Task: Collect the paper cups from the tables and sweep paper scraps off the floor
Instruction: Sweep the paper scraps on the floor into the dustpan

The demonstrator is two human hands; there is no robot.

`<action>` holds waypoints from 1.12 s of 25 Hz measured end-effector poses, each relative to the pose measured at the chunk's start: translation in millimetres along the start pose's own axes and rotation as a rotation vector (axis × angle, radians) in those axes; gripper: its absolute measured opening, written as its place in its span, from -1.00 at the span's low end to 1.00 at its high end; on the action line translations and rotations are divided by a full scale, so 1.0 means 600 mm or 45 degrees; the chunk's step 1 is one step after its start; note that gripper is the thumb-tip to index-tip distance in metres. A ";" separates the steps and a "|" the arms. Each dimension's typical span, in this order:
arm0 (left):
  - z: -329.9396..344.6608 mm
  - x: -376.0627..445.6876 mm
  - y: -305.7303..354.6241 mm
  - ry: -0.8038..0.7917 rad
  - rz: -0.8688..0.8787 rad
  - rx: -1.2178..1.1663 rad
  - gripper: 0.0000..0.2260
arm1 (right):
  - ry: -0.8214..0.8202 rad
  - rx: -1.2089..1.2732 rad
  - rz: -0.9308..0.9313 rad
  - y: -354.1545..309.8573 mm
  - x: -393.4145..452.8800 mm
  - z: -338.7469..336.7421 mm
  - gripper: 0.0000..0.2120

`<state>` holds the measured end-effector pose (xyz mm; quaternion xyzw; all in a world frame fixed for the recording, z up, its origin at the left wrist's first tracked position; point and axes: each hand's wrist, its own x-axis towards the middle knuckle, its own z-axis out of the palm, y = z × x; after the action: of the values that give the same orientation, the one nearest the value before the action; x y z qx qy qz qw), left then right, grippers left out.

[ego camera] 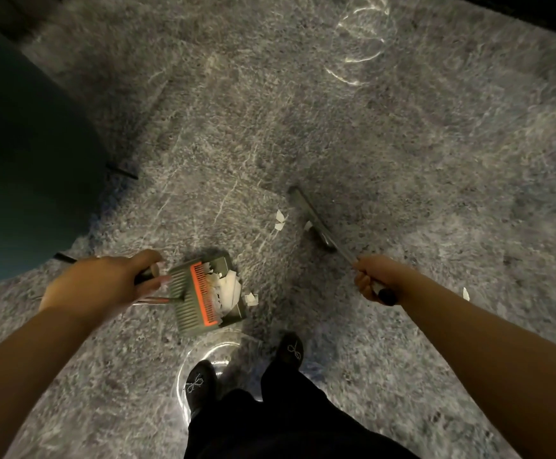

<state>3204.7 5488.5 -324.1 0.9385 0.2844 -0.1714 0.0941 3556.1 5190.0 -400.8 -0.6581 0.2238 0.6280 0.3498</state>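
Both forearms reach down over the grey speckled floor point(402, 144): the left hand point(104, 279) is closed around the dustpan point(200, 293) handle, the right hand point(374, 279) around the broom point(313, 218) handle. White scraps point(228, 288) lie piled in the dustpan, one just beside its lip. Two more scraps point(280, 220) lie on the floor near the broom head, and another point(466, 294) beyond the right forearm.

left hand point(104, 279) clenched, right hand point(377, 279) clenched

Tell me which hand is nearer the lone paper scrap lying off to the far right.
Right. The right hand, gripping the broom handle, sits just left of the scrap; the left hand, holding the dustpan, is far across.
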 end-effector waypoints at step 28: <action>0.015 -0.035 -0.061 0.099 0.169 -0.078 -0.63 | -0.358 0.364 0.327 0.327 -0.148 0.357 -0.73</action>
<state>3164.9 5505.6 -327.6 0.9579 0.2303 -0.1196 0.1229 3259.1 5207.4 -341.4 -0.4743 0.3413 0.7147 0.3844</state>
